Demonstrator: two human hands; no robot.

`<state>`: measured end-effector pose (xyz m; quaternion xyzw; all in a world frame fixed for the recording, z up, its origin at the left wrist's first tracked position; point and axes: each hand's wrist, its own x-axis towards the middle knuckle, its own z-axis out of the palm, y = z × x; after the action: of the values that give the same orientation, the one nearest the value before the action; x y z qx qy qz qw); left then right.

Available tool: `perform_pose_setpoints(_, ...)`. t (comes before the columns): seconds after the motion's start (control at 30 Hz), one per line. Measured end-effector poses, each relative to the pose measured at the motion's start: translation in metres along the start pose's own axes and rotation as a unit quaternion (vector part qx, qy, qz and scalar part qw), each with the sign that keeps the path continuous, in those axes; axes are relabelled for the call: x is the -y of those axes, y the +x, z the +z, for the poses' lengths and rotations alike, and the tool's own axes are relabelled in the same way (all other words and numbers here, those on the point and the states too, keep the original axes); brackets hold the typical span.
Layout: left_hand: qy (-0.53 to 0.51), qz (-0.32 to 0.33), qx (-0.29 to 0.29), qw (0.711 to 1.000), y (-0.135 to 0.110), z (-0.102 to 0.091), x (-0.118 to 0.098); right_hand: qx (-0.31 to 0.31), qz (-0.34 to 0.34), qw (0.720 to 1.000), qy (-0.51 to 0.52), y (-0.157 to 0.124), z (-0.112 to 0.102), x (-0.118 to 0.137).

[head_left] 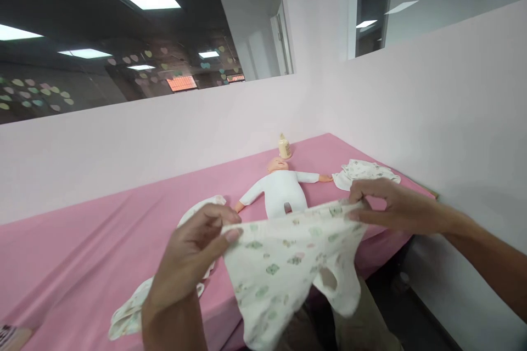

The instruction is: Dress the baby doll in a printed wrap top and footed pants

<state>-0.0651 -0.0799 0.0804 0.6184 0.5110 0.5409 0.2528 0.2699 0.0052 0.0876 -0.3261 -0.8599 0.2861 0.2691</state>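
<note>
1. Your left hand (185, 255) and right hand (391, 205) are pinching the printed garment (280, 263) by its top edge, lower center.
2. It is hanging across the near edge of the pink cloth (90, 241), which is stretching bare toward the left.
3. A doll (284, 189) is lying at center; white walls (432, 98) are meeting upper right.

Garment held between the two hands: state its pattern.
The garment is whitish with scattered green and pinkish motifs, some diamond-shaped, as the head view shows.
</note>
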Motion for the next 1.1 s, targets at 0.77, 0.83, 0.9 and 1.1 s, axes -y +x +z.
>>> perform_pose_setpoints(0.77,0.041,0.156,0.089,0.983,0.044,0.098,-0.083,-0.208,-0.02,0.968,0.14,0.034,0.019,0.076)
perform_pose_setpoints(0.83,0.101,0.193,0.076,0.973,0.038,0.095,-0.078,-0.204,-0.02,0.971,0.119,0.037,0.016,0.072)
perform_pose_setpoints(0.9,0.145,0.225,0.005,0.964,0.03,0.093,-0.067,-0.214,-0.017,0.97,0.117,0.039,0.012,0.07)
perform_pose_setpoints(1.1,-0.009,-0.006,-0.005,1.0,-0.006,0.117,-0.004,-0.281,-0.042,0.93,0.232,0.043,0.002,0.079)
